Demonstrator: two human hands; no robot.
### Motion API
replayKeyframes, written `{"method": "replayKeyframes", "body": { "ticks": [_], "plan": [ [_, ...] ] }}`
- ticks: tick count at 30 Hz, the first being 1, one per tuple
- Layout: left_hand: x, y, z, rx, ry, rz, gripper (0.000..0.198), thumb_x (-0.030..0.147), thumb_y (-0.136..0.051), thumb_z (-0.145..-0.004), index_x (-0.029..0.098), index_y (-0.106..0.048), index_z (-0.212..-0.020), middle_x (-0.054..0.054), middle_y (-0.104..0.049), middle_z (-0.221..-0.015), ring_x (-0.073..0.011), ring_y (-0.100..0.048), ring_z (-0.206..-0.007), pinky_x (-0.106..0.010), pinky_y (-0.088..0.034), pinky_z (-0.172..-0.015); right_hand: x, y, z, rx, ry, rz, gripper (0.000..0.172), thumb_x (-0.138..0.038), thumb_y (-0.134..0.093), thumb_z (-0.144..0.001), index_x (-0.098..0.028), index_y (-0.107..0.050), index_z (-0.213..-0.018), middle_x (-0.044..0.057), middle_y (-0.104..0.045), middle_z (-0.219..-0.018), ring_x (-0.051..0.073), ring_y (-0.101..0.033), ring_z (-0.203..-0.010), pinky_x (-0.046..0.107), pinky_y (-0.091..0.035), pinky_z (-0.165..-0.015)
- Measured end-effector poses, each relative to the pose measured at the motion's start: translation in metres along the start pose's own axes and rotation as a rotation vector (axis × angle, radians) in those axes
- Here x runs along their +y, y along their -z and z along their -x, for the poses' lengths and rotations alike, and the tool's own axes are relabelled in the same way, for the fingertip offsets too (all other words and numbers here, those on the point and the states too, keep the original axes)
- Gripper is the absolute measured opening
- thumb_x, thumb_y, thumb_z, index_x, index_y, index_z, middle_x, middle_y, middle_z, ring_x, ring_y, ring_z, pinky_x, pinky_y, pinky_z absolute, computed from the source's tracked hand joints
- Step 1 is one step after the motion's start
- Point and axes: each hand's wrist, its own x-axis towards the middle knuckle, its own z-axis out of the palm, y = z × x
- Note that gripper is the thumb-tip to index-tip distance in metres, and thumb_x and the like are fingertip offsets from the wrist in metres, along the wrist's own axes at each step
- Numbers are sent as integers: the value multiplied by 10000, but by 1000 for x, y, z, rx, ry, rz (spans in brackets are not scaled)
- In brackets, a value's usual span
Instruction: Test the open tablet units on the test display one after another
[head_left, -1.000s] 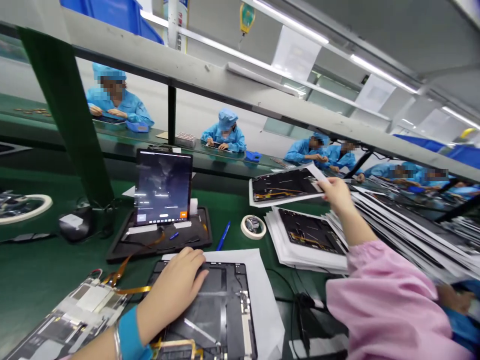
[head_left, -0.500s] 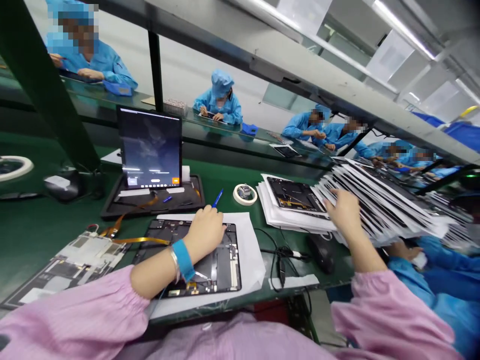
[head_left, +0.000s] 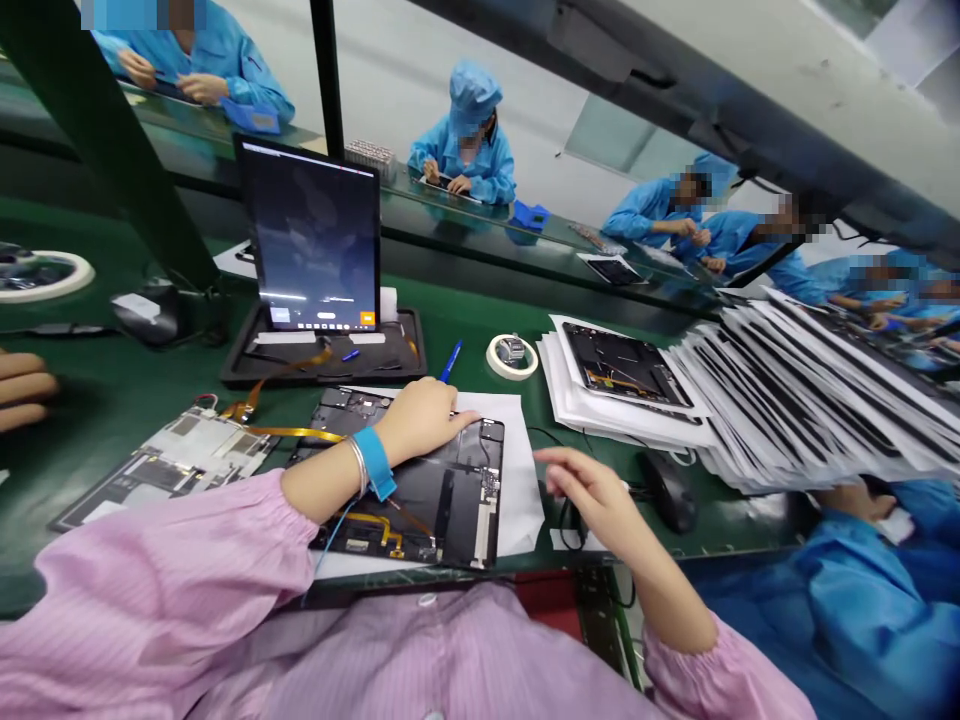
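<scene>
My left hand (head_left: 421,420) grips the far edge of an opened tablet housing (head_left: 420,490), its thumb along the inner side and its other fingers hidden. The black housing lies on white sheets (head_left: 521,500) and shows flex cables and small boards. A blue pen (head_left: 451,362) sticks out just beyond my knuckles; whether I touch it I cannot tell. To the right of the housing my right hand (head_left: 589,490) hovers over black cables, index finger stretched leftward, nothing visible in it. An orange flex cable (head_left: 289,432) runs from beside the housing toward a bare silver tablet assembly (head_left: 217,445).
A lit tablet screen (head_left: 315,240) stands in a black tray (head_left: 240,365). Right of it lie a tape roll (head_left: 512,357), another housing (head_left: 626,365) on white sheets, a mouse (head_left: 667,490) and a fanned stack (head_left: 795,390). A co-worker's hand (head_left: 26,388) enters from the left.
My right hand has come away from the fanned stack, moving left and down toward the housing. My left hand stays at the housing's far edge. A co-worker's hand has appeared at left.
</scene>
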Motion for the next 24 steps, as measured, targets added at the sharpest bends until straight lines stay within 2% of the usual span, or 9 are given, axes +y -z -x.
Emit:
{"method": "replayKeyframes", "body": {
  "ticks": [3,7,10,14,19,24],
  "plan": [
    [-3,-4,0,-56,49,95,526,629,-375,-841,171,-624,-774,-61,-648,-719,-193,-559,-653,-278,-302,-556,-11,-11,7,-175,59,-74,243,-360,-439,-937,-235,-646,-958,35,-636,-909,178,-589,-849,301,-456,-768],
    [-7,-10,-1,-80,31,114,541,652,-368,-831,179,-622,-762,-50,-645,-699,-184,-554,-636,-266,-266,-542,-13,-18,12,-227,149,67,243,-394,-629,-830,-236,-615,-1014,45,-640,-947,213,-560,-899,357,-420,-841],
    [-8,-11,-2,-83,34,109,539,650,-367,-830,182,-628,-766,-50,-648,-698,-188,-559,-632,-270,-258,-534,-9,-19,13,-189,163,223,133,-297,-534,-898,-219,-603,-980,58,-635,-913,211,-541,-868,374,-407,-820],
    [-8,-10,-2,-78,51,106,519,650,-388,-820,192,-619,-745,-45,-662,-718,-198,-571,-645,-270,-246,-520,-5,-25,12,-77,168,157,189,-267,-415,-952,-197,-589,-964,58,-637,-912,183,-558,-848,328,-418,-774],
    [-7,-9,-2,-73,60,123,507,645,-400,-818,192,-602,-717,-40,-669,-732,-189,-572,-647,-268,-237,-517,-2,-34,10,-28,170,153,146,-277,-502,-926,-239,-638,-964,13,-663,-860,169,-574,-800,339,-371,-787],
    [-7,-10,-1,-67,66,121,512,649,-398,-815,192,-606,-718,-38,-661,-714,-190,-572,-650,-271,-236,-517,-4,-40,9,30,192,141,111,-248,-542,-904,-233,-640,-953,17,-671,-875,175,-573,-815,356,-344,-800]
  ]
}}
